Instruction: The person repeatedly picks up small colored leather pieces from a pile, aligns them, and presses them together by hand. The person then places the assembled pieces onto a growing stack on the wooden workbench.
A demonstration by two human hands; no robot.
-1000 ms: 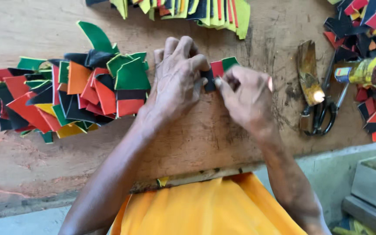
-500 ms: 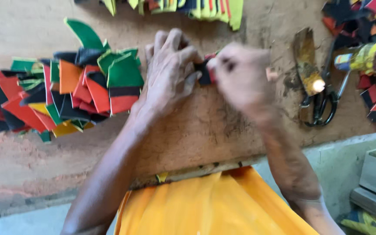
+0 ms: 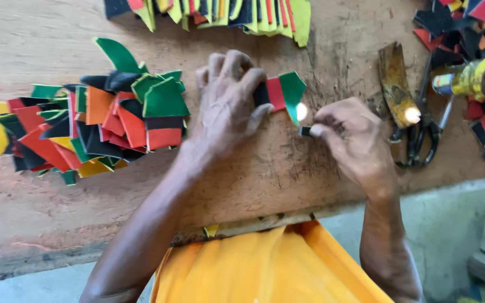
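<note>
Two hands work close together at the middle of the bench point(image 3: 310, 179), and I have only the head view to read them.

From the head camera, the left hand point(image 3: 225, 106) lies on a small piece point(image 3: 284, 92) with black, red and green bands. Its fingers curl over the black end and the thumb comes against the edge, so the piece is pinned to the wood. The green end sticks out free toward the right hand point(image 3: 355, 143). This hand is just beside it, not touching it, and its thumb and first finger pinch a small dark bit point(image 3: 305, 131). I cannot tell what the bit is; a bright glare sits just above it.

I judge the step in hand as fitting or trimming work on this one piece: one hand fixes, the other brings the bit to the green end. A next move there calls for the left hand to keep firm pressure, and for a fine, short approach by the right.

A pile point(image 3: 91, 129) of similar coloured pieces lies at the left, near the left wrist. Scissors point(image 3: 422, 140) and a worn blade point(image 3: 394, 84) lie at the right, apart from both hands. Orange cloth point(image 3: 265, 269) covers the lap below the bench edge.
</note>
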